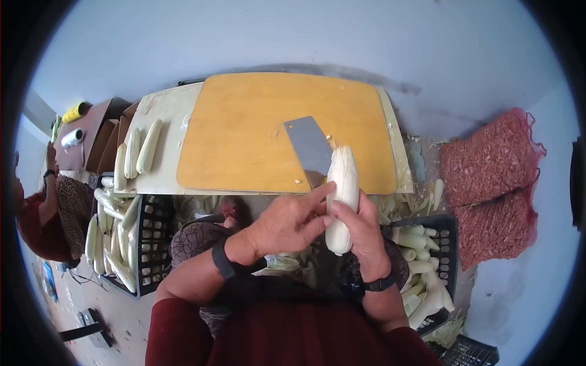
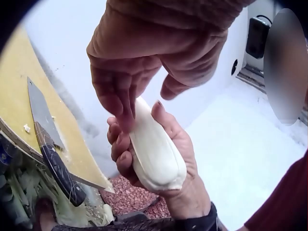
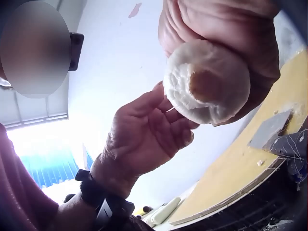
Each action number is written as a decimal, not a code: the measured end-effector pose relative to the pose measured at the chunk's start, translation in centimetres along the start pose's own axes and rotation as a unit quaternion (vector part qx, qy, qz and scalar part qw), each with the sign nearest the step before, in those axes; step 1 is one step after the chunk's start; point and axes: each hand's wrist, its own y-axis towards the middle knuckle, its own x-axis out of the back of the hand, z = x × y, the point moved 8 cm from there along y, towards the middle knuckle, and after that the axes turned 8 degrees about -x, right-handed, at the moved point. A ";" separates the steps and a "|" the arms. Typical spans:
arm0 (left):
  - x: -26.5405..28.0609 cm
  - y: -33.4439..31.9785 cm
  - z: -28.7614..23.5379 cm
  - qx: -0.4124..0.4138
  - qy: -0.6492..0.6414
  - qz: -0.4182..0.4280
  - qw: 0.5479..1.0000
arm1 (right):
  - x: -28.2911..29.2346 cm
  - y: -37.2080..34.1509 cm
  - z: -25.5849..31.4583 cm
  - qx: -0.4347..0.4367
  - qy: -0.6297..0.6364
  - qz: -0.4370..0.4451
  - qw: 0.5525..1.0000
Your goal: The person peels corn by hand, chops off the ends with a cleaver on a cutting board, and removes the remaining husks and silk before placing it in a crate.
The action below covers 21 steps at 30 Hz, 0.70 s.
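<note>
My right hand point(image 1: 367, 235) grips a pale ear of corn point(image 1: 343, 183) in its smooth inner husk, held upright in front of my body, near the board's front edge. The thumb lies along one side, and the fingers wrap the other in the left wrist view. From the left, my left hand point(image 1: 284, 221) reaches across; its fingertips touch the husk while the thumb stands apart from them. A cut, rounded end with a brown core point(image 3: 204, 85) shows in the right wrist view. Behind the ear, a cleaver point(image 1: 307, 141) lies on the yellow board point(image 1: 244, 128), its dark handle point(image 2: 60, 171) jutting past the edge.
Several pale ears point(image 1: 146, 146) lie at the table's left end. Black crates point(image 1: 155, 244) of ears stand left and right of my legs. Two red mesh sacks point(image 1: 488, 158) lean by the right wall. Husk scraps point(image 2: 24, 185) hang below the table; another person point(image 1: 46, 207) is at far left.
</note>
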 end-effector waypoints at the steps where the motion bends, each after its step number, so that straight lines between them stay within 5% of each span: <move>1: 0.3 0.4 0.5 0.006 -0.093 -0.030 0.995 | 0.1 -0.1 0.1 -0.005 0.035 0.016 0.999; 3: 1.3 0.3 1.7 0.008 -0.191 -0.070 0.979 | -1.0 -0.2 0.5 -0.012 0.059 0.036 0.998; 5: 3.3 0.1 2.1 -0.049 -0.254 -0.219 0.941 | -2.3 -0.7 0.2 -0.046 0.101 0.104 0.988; 7: 2.9 0.4 2.4 -0.036 -0.299 -0.236 0.924 | -2.8 -0.8 0.0 -0.050 0.099 0.138 0.984; 10: 2.0 0.3 1.7 -0.042 -0.428 -0.193 0.882 | -3.4 -1.0 -0.8 -0.073 0.114 0.194 0.972; 12: 0.2 0.1 1.5 0.024 -0.472 -0.073 0.878 | -4.0 -1.2 -1.1 -0.090 0.124 0.221 0.963; 19: 1.6 -0.3 2.0 0.023 -0.428 -0.180 0.886 | -4.7 -0.4 -2.6 -0.097 0.080 0.232 0.964; 21: 3.8 -0.6 2.3 -0.022 -0.341 -0.298 0.891 | -4.6 -0.1 -1.9 -0.049 -0.005 0.191 0.980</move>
